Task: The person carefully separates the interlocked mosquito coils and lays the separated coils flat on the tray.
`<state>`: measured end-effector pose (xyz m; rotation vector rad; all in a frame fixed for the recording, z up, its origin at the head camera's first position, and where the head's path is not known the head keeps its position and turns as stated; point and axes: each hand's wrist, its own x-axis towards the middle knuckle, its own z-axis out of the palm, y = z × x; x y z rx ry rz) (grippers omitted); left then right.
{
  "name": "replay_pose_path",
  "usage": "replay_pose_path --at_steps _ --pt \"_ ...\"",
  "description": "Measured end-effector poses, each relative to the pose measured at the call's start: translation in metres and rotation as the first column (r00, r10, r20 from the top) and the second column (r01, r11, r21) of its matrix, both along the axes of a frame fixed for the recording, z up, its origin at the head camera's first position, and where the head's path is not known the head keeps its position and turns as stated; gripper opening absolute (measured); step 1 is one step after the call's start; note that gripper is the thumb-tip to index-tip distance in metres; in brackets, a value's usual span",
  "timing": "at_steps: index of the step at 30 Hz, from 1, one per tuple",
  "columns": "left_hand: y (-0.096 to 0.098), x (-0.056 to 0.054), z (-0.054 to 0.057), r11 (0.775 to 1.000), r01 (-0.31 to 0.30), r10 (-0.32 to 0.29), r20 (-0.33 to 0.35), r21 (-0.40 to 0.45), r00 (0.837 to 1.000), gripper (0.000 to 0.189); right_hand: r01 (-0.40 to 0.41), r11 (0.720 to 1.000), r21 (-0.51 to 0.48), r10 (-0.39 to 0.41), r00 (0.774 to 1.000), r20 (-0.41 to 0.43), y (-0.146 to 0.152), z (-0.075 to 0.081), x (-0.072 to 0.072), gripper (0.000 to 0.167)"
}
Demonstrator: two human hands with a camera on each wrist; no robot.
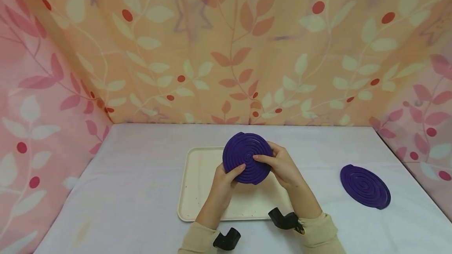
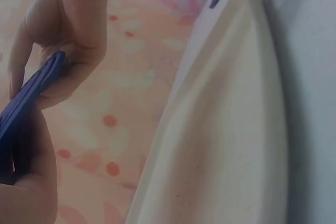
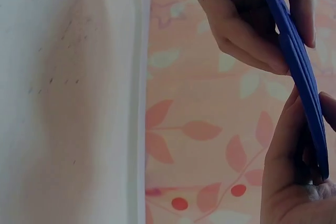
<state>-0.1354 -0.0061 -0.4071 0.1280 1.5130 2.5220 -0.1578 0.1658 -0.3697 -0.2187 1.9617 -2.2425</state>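
Note:
Both hands hold a round purple trivet point(image 1: 247, 158) with spiral ridges and small edge tabs, raised above a cream tray point(image 1: 183, 191). My left hand point(image 1: 225, 179) grips its lower left, thumb on the ridged face and fingers behind. On the right side, my right hand point(image 1: 282, 166) pinches it with the thumb near the centre. Edge-on in the right wrist view, the trivet point(image 3: 299, 66) looks layered; whether it is one piece or several stacked, I cannot tell. A second purple trivet point(image 1: 365, 186) lies flat on the table at the right.
A white cloth covers the table point(image 1: 134, 191). Small dark specks dot the tray's surface. Patterned fabric point(image 1: 233, 50) hangs behind and on both sides. Black camera mounts point(image 1: 227, 239) sit at both wrists, by the beige sleeves.

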Motion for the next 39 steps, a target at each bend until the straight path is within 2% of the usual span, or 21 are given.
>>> replay_pose_path --at_steps 6,14,24,39 --pt "-0.014 -0.001 0.008 1.0 -0.004 0.005 -0.022 0.025 1.0 0.037 0.007 1.0 -0.011 -0.007 0.999 -0.048 -0.014 0.006 -0.002 0.047" --pt "-0.017 -0.002 0.012 0.998 -0.012 0.013 -0.012 0.055 1.0 0.035 0.061 0.997 -0.043 -0.063 0.997 -0.054 -0.024 0.01 -0.001 0.045" --pt "-0.02 -0.001 0.013 0.999 -0.001 0.002 -0.026 0.043 1.0 0.038 0.068 0.997 -0.046 -0.07 0.997 -0.044 -0.029 0.006 0.0 0.048" --pt "-0.018 -0.002 0.013 0.998 -0.003 0.003 -0.004 0.056 1.0 0.039 0.115 0.989 -0.087 -0.121 0.99 -0.067 -0.032 0.002 -0.001 0.039"
